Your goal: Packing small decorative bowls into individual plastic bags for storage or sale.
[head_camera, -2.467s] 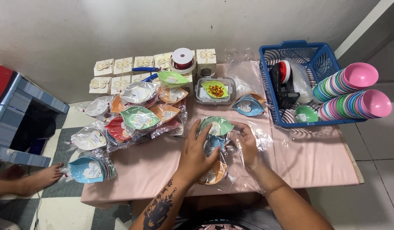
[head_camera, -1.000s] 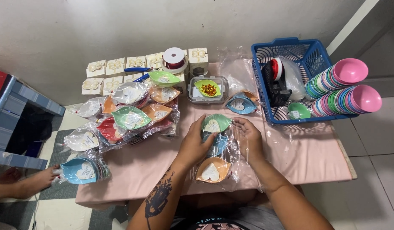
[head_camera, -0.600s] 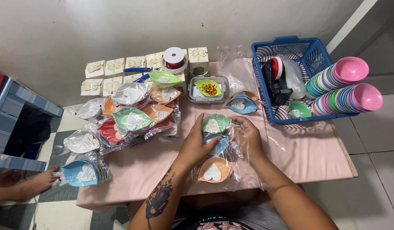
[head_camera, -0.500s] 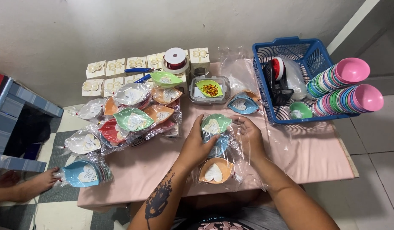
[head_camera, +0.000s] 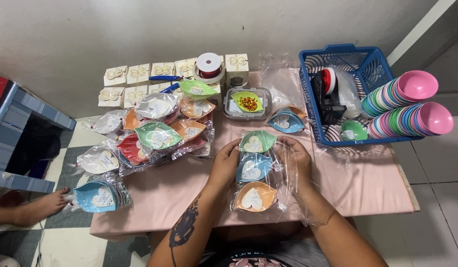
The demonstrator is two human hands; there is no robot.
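Hands (head_camera: 261,165) shifted slightly, apparently flanking the bagged dishes (head_camera: 255,168).

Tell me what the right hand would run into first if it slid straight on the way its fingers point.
The right hand points up and left, fingers already on the clear bag holding the green leaf-shaped dish. Past that, probably the clear box with the green dish of gold bits, though depth is unclear.

A blue basket (head_camera: 308,94) holding a tape dispenser (head_camera: 327,94) stands beside stacked coloured bowls (head_camera: 407,106); small cream boxes (head_camera: 135,74) line the desk (head_camera: 357,183) by a ribbon spool (head_camera: 208,66).
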